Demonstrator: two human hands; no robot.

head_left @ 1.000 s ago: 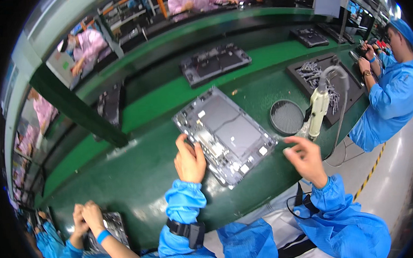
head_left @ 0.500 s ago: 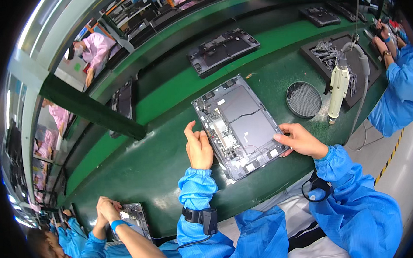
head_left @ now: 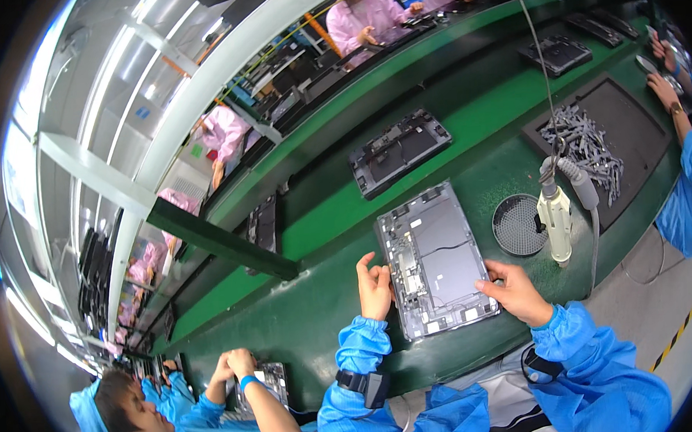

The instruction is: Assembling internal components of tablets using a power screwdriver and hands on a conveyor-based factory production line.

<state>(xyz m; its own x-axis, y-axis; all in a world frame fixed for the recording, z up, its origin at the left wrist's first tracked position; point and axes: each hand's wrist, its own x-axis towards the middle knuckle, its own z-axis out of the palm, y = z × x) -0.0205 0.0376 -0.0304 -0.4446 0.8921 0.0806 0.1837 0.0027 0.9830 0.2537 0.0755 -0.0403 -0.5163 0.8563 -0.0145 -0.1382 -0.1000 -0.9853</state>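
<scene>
An opened tablet [head_left: 450, 269] with a bare circuit board along its left side and large dark battery cells lies on the green bench. At its lower right edge my right hand [head_left: 518, 294] grips it, the thumb on top and the fingers partly hidden beneath. My left hand [head_left: 375, 291] is at the left edge, index finger raised and fingers apart. It seems to touch the casing there, but some fingertips are hidden. Close to the tablet's right side are a round grey mesh dish [head_left: 512, 242] and a hanging pale electric screwdriver [head_left: 555, 224].
Beyond the tablet runs a bright green belt [head_left: 326, 209] carrying further opened tablets [head_left: 401, 152]. A black tray [head_left: 631, 134] heaped with grey strip-shaped parts [head_left: 585, 145] sits at right. A dark green post [head_left: 222, 238] stands at left. Co-workers sit on both sides; one [head_left: 149, 414] is close at left.
My view has tilted and shifted, so the bench and its objects appear further right and lower. The right hand keeps its grip on the tablet; the left hand stays by its left edge.
</scene>
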